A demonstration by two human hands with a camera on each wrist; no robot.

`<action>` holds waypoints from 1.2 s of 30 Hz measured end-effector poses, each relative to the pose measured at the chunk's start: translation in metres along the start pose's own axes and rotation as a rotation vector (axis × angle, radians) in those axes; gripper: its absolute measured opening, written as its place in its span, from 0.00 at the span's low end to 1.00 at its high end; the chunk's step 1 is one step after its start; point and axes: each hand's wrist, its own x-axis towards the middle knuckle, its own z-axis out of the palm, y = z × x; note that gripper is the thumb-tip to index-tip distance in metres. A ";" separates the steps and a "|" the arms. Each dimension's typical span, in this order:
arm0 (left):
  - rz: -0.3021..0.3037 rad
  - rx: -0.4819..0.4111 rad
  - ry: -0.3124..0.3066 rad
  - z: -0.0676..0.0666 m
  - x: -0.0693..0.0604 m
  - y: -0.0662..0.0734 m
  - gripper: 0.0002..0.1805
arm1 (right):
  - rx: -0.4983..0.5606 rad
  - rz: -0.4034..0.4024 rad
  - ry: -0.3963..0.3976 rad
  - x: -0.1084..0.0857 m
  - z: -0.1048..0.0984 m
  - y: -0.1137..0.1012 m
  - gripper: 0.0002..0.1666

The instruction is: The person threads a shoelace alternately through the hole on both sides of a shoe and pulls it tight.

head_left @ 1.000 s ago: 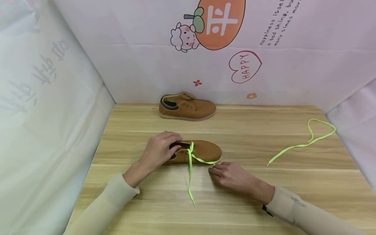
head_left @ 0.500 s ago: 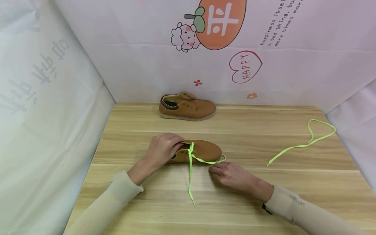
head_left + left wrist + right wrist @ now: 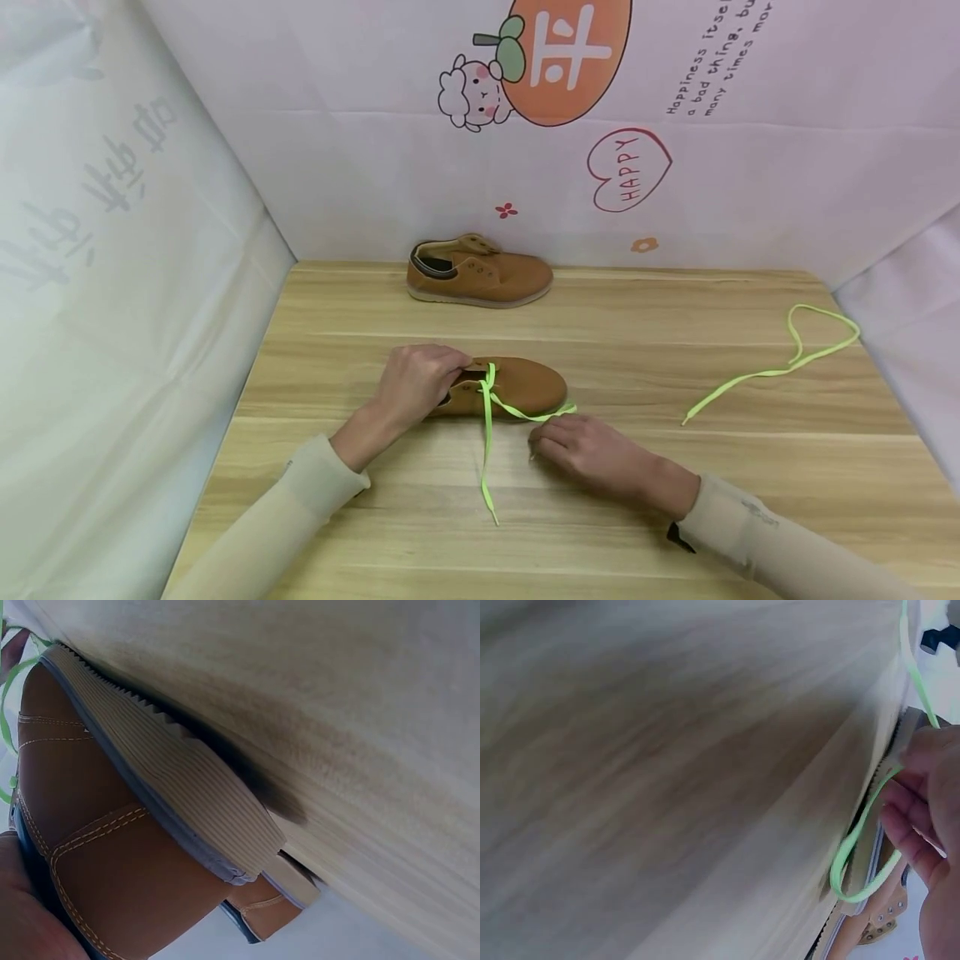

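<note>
Left grip [image 3: 418, 383] on shoe [image 3: 527, 385]; brown, lime-laced

Near shoe [image 3: 528, 387]: brown upper, yellowish contrast stitching [image 3: 97, 832]; tan sole [image 3: 172, 757] with fine parallel ribs, blue-grey edge band [image 3: 217, 866]. Far shoe [image 3: 510, 279]: same brown, dark collar, paler sole. Threaded lace [image 3: 487, 433]: solid neon yellow-green; loose lace [image 3: 765, 372] matches. Bench [image 3: 405, 542]: pale wood, tan-brown grain streaks running lengthwise. Sleeves [image 3: 277, 517]: cream-beige, small greyish mark on the right one. Back cloth [image 3: 337, 192]: white, faint pink cast. Prints on it: orange fruit [image 3: 555, 100] with white character, green leaves [image 3: 512, 60]; white sheep [image 3: 472, 92], dark outline, pink cheeks; red-outlined heart [image 3: 630, 171], red "HAPPY"; red flower [image 3: 506, 210]; orange flower [image 3: 644, 245]; black lettering [image 3: 716, 58]. Left cloth [image 3: 112, 267]: white, faded grey characters.
</note>
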 end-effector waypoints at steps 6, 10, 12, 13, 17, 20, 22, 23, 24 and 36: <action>0.034 0.000 0.042 0.002 -0.001 -0.001 0.08 | 0.273 0.162 0.132 0.010 -0.010 -0.003 0.04; 0.054 0.010 0.056 0.004 0.000 -0.002 0.08 | 0.365 0.234 0.190 0.019 -0.018 0.000 0.08; 0.063 0.023 0.060 0.004 0.000 -0.002 0.08 | 0.410 0.268 0.208 0.024 -0.022 0.003 0.12; 0.067 0.031 0.061 0.004 0.000 -0.002 0.08 | 0.433 0.289 0.213 0.026 -0.025 0.005 0.14; 0.075 0.055 0.062 0.004 0.001 -0.001 0.08 | 0.505 0.370 0.222 0.033 -0.036 0.013 0.18; 0.074 0.069 0.062 0.005 0.001 -0.001 0.09 | 0.479 0.411 0.226 0.039 -0.045 0.020 0.17; 0.072 0.071 0.063 0.005 0.001 0.000 0.09 | 0.434 0.419 0.231 0.042 -0.048 0.026 0.16; 0.071 0.072 0.064 0.005 0.000 0.000 0.09 | 0.411 0.416 0.233 0.043 -0.050 0.029 0.16; 0.070 0.072 0.065 0.005 0.000 0.000 0.09 | 0.394 0.409 0.236 0.045 -0.051 0.032 0.15; 0.068 0.091 0.073 0.006 -0.003 0.000 0.08 | 0.253 0.388 0.076 0.072 -0.069 0.068 0.09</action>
